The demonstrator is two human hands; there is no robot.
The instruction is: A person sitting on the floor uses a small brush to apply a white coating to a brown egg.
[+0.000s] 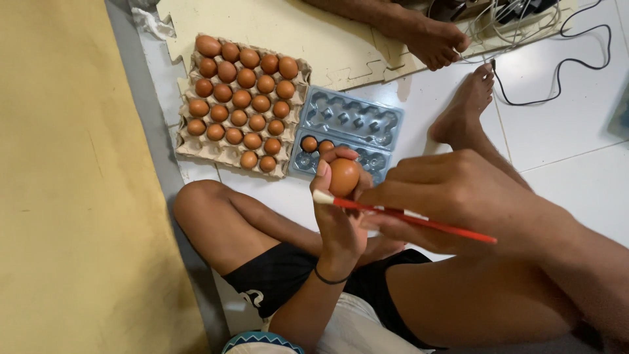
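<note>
- One brown egg [344,176] sits raised in our left hand [339,223], above our lap and just in front of the clear plastic egg box [357,121] on the white tiled floor [576,131].
- We judge the step in hand to be brushing the shell; to do it well we should keep the strokes light and turn the egg with the fingertips, so the bristles reach every side without pressing on the shell.
- Our left grip is clamped around the egg, thumb on one side and fingers curled over the top, wrist bent upward, a dark band at the wrist.
- Our right hand [452,196] is closed on the red-handled brush [406,215] in a pen-like hold, handle pointing out to the right, pale bristle tip touching the left thumb just below the egg.
- Two eggs already lie in the near half of the plastic box; its other half lies open.
- Beside it, touching, a cardboard tray [239,98] holds many brown eggs.
- Beyond lie a pale foam mat [288,33], black cables [563,59] and another person's bare foot [436,39].
</note>
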